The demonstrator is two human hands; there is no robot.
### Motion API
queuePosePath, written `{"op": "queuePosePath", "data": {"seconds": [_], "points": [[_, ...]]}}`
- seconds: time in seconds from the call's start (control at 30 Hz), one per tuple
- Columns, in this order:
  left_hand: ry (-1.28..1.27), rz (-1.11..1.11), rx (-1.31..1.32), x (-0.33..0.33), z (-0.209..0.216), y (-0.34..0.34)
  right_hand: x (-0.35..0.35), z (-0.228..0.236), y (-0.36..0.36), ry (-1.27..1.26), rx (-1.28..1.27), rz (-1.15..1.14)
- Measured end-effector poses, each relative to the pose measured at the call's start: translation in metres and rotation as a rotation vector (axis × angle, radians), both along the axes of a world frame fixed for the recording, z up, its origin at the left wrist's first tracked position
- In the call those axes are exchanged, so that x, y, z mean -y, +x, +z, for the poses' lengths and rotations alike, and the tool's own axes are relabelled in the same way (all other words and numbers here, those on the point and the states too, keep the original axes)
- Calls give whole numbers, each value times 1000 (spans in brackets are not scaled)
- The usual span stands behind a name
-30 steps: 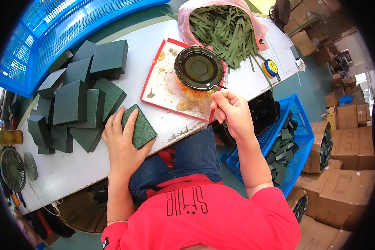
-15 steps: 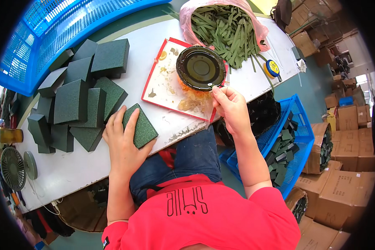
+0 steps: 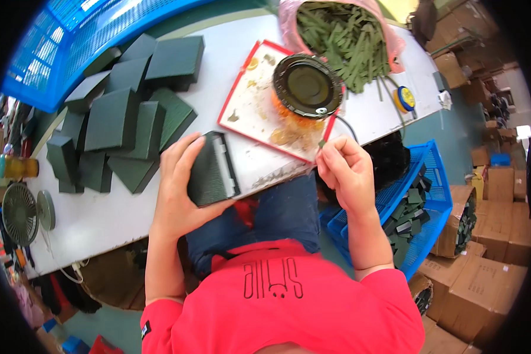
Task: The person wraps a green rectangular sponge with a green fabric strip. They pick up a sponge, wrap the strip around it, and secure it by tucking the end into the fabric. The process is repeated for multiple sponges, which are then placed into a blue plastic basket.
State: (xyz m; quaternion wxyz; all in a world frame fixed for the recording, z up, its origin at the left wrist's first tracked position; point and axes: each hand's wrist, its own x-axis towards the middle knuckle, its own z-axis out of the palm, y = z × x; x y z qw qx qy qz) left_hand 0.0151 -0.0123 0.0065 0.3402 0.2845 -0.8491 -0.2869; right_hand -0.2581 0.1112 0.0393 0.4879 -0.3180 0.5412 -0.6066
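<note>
My left hand (image 3: 176,180) grips a dark green textured box (image 3: 209,174) by its sides and holds it tilted near the table's front edge. One narrow side of that box faces up and shows pale patches and dark gaps. My right hand (image 3: 348,171) is closed in a pinch, with a small green piece (image 3: 321,143) just showing at its fingertips. Beyond this hand stands a round black pot (image 3: 308,87) with dark, glossy contents and amber drips below it. It rests on a red-rimmed white board (image 3: 242,109) stained with the same amber stuff.
Several dark green boxes (image 3: 112,121) are heaped on the white table (image 3: 106,227) at left, beside a blue crate (image 3: 56,71). A pink bag (image 3: 393,50) of green strips (image 3: 348,44) and a tape measure (image 3: 404,99) lie at right. Below stands a blue basket (image 3: 433,203) of green pieces.
My right hand has drawn back from the pot's rim toward me. My left hand has tilted the box up from the table, so its narrow side shows. The whole view has shifted slightly.
</note>
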Motion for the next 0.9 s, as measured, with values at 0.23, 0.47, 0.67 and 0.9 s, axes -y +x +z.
{"op": "queuePosePath", "data": {"seconds": [0.23,0.47,0.67,0.9], "points": [[45,-349,-10,16,23,-2,-3,12,48,212,116,473],[23,-399,15,13,30,-6,1,0,60,267,129,548],[6,-398,-11,12,29,-5,4,1,62,301,98,573],[-90,-412,126,10,38,-6,7,-8,63,391,-43,647]]}}
